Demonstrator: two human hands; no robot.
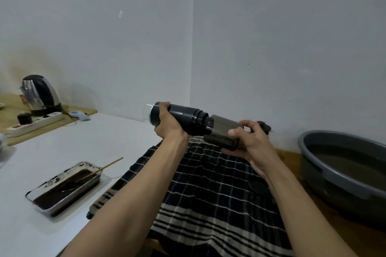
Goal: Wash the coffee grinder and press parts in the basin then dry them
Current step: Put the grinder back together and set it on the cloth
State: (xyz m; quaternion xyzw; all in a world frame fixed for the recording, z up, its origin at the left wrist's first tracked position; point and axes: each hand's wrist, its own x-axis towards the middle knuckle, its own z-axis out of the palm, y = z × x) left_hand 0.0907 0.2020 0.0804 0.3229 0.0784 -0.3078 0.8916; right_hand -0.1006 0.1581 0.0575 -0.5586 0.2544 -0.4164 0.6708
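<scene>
1. The coffee grinder (183, 120) is held lying sideways in the air above the checked cloth (208, 183), near the middle of the scene, with the basin (317, 165) well apart to its right.
2. The left hand (167, 124) wraps curled fingers round the black body near its clear cap end; the right hand (250, 144) curls its fingers and thumb round the smoky translucent grounds cup (223, 133) at the other end.
3. The step in hand looks like parting cup from body. It would go best with the left hand keeping the body still while the right twists the cup along its axis, not bending it sideways.
4. Doing this over the cloth is sensible, since loose grounds may spill.
5. The basin holds murky water, ready for washing.
6. The surface is a white counter (73, 148); a metal tray (64, 188) of dark liquid with a wooden stick (108, 166) sits at near left.
7. At far left a kettle (39, 94) and a power strip (35, 123) stand on a wooden board, against plain grey walls meeting in a corner.
</scene>
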